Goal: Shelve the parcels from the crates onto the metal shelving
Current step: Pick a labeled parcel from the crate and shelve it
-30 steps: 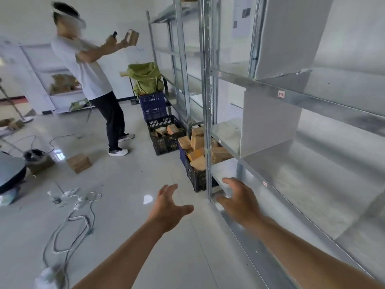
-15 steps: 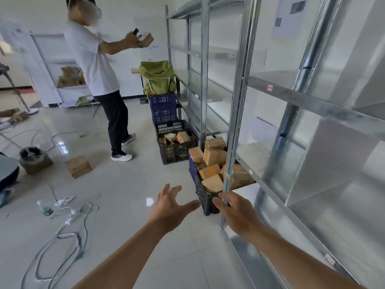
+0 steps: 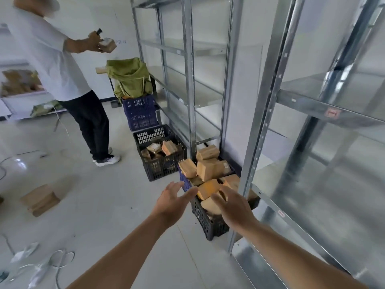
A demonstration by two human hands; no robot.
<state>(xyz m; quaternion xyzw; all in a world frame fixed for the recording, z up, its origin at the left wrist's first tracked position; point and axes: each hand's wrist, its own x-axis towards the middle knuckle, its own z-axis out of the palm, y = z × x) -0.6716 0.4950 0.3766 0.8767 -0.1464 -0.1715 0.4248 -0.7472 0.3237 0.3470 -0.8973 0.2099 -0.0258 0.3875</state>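
- The left hand (image 3: 170, 203) reaches forward with its fingers spread and straight, released and holding nothing, just beside the near rim of the closest crate (image 3: 208, 222).
- The right hand (image 3: 231, 207) hangs over the same crate with fingers loosely extended, also holding nothing; whether its fingertips touch the top parcel cannot be told.
- The parcels (image 3: 208, 170) are heaped well above the rim of that crate, which stands on the floor against a post of the metal shelving (image 3: 258, 113).
- A second black crate (image 3: 162, 157) farther along holds more parcels, with a blue crate (image 3: 139, 111) and a green bag (image 3: 130, 77) beyond it.
- The shelf levels in view carry no parcels, so I judge the job barely begun: nearly everything is left to lift and place.
- Another person (image 3: 62, 80) stands farther back holding a small box (image 3: 107, 44), and a cardboard box (image 3: 40, 200) lies on the floor.
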